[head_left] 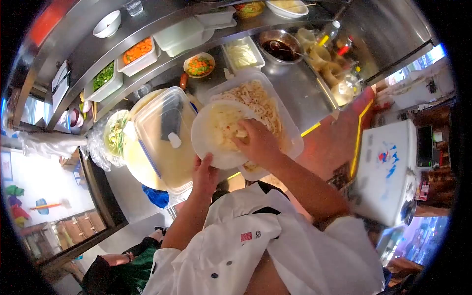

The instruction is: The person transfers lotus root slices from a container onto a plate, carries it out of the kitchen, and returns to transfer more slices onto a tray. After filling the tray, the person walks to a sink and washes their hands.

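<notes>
My left hand (205, 173) grips the near rim of a white plate (202, 137), thumb on top, holding it tilted over a clear plastic tub (296, 135). On the plate lies pale, flaky food (223, 129) with small reddish specks. Over the plate's right side, my right hand (261, 142) has its fingers drawn together on a whitish bit of that food; its exact kind I cannot make out. Pale shredded food (260, 98) with dark red specks fills the tub. Left of the plate, a clear lid (162, 132) rests on a round cutting board (133, 160).
Along the back stand tubs of chopped greens (104, 76), diced carrots (137, 50) and pale shreds (242, 53), plus a steel bowl of dark sauce (280, 47). A blue cloth (155, 196) lies near the front edge. Another person (132, 268) is at lower left.
</notes>
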`<state>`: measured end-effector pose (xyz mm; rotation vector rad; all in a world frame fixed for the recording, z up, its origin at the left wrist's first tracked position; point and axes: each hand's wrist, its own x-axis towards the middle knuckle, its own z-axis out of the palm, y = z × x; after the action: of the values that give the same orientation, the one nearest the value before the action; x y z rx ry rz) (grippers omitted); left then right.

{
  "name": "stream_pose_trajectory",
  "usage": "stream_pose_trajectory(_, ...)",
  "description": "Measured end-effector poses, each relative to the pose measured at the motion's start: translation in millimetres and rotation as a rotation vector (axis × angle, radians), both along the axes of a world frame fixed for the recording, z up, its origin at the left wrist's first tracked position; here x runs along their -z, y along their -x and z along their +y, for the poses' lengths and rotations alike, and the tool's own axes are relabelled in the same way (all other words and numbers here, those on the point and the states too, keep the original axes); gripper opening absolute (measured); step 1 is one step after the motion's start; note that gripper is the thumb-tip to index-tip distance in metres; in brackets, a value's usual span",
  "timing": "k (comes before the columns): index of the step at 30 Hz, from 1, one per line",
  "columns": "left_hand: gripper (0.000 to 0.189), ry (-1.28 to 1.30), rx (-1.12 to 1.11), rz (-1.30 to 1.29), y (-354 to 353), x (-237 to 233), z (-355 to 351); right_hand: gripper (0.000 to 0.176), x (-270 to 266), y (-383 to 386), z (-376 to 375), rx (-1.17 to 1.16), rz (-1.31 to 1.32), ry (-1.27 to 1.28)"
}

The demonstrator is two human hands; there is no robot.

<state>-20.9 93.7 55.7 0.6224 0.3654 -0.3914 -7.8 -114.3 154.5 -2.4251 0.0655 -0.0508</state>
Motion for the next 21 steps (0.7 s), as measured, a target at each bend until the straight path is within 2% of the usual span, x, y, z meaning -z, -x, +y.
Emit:
stream_pose_trajectory(1,0.039,0.002,0.005,0.017,1,0,-1,0.062,0,0,4,-0.005,-0.077,0.116)
stream_pose_trajectory(2,0.038,0.004,0.008,0.035,2,0,-2,0.062,1,1,7,-0.013,-0.076,0.117)
stream_pose_trajectory(4,0.038,0.027,0.007,0.042,3,-10,-5,0.073,2,2,11,0.034,-0.29,0.218)
stream_pose_trajectory(7,0.043,0.008,0.008,0.043,6,-11,-6,0.082,14,1,15,0.033,-0.356,0.233)
stream_pose_trajectory(9,0.049,-0.031,0.001,0.034,7,-7,-5,0.082,11,0,21,0.048,-0.341,0.22)
stream_pose_trajectory(11,0.037,-0.062,0.03,0.015,8,-4,-3,0.082,9,-2,25,0.064,-0.325,0.206)
stream_pose_trajectory(15,0.037,-0.011,-0.041,0.02,12,-9,-6,0.084,14,-3,34,0.026,-0.398,0.254)
stream_pose_trajectory(21,0.039,-0.116,-0.016,-0.035,14,8,-4,0.088,36,6,55,-0.018,-0.412,0.192)
